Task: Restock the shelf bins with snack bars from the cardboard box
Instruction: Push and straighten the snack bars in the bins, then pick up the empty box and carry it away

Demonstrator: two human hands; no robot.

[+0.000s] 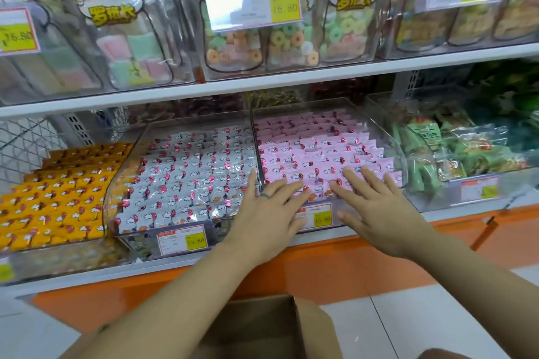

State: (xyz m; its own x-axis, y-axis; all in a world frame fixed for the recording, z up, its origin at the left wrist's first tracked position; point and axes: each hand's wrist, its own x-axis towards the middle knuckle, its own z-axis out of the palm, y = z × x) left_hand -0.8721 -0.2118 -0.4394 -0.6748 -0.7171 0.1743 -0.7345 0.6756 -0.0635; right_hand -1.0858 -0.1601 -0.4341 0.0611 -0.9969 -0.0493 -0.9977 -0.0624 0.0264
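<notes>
Pink snack bars (320,151) fill bin (404,166); left grip (262,218), right grip (379,213) flat, fingers straight, nothing held, likely pressing rows level.

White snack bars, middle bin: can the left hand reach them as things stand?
Probably yes: the left hand lies flat on the pink bars, right beside the white snack bars; only a clear divider stands between.

Your head camera looks forward and down at the shelf (291,79) from close up, near enough that your left hand (262,213) and right hand (382,213) reach the pink bin (404,163) at mid-frame. The box (312,329) sits at the bottom edge, right beneath you. The wide frame takes in two shelf levels and the floor (437,315) below.
</notes>
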